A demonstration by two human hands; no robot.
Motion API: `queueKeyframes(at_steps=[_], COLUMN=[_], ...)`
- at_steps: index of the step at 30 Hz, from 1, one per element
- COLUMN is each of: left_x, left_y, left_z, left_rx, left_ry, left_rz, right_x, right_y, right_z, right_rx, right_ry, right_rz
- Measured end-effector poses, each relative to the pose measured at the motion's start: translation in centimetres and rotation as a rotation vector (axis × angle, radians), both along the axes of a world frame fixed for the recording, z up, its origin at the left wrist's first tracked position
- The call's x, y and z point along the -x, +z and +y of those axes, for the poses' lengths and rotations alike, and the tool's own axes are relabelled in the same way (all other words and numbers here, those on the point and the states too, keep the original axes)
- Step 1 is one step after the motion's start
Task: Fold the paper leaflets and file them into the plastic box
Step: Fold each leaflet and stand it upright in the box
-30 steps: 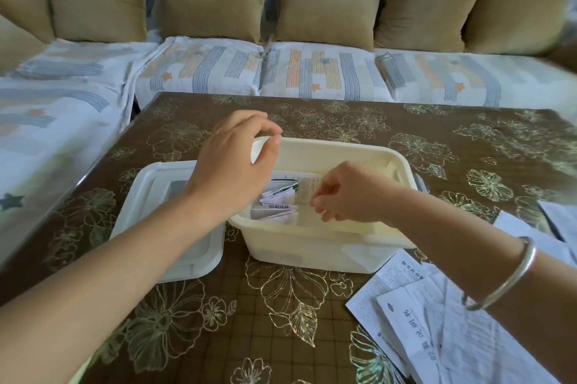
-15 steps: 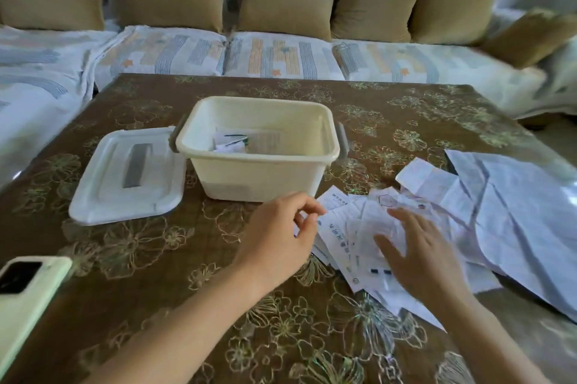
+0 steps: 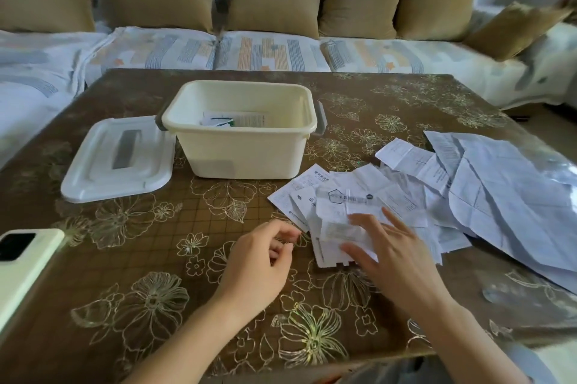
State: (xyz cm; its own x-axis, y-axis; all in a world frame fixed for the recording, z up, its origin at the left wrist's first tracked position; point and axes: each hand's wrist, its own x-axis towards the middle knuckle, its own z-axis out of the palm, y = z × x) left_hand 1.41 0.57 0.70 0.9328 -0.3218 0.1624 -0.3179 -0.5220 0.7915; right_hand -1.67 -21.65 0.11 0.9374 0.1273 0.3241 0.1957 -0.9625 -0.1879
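Your right grip [image 3: 384, 246] lies flat, fingers spread, on the loose leaflets [image 3: 359, 193], heaped on the worktop [image 3: 150, 258] right of and nearer you than the plastic box [image 3: 240, 152]. Your left grip [image 3: 262, 258], loosely curled and empty, hovers just beside the heap, farther from the sheets.

Lid [image 3: 118, 159] left of box [image 3: 240, 149]

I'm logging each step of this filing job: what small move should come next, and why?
Probably slide the top leaflet off the pile toward the left hand to fold it. The right hand rests on it, fingers spread; the left hand hovers empty beside the pile; the box stands open.
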Motion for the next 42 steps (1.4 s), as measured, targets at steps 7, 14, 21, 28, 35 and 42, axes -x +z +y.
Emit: queueKeyframes(at_steps=[7,14,21,28,35,42], left_x=[1.2,0.6,1.5,2.0,3.0,4.3], left_y=[0.0,3.2,4.7,1.7,0.6,0.4], left_z=[0.8,3.2,6.5,8.1,8.6,10.6], left_rx=[-0.006,0.008,0.215,0.355,0.402,-0.060], left_ry=[-0.024,0.068,0.219,0.437,0.432,0.210], left_rz=[-0.027,-0.248,0.192,0.582,0.518,0.079], right_x=[-0.3,-0.4,-1.7,0.4,1.9,1.7], right_y=[1.4,6.1,5.3,0.7,-0.6,-1.0], right_z=[-1.3,3.6,7.5,8.7,9.1,9.9], right_rx=[-0.235,-0.918,-1.156,-0.846,-0.408,-0.497], right_ry=[-0.038,0.134,0.036,0.087,0.259,0.091], right_rz=[0.204,0.078,0.250,0.251,0.157,0.099])
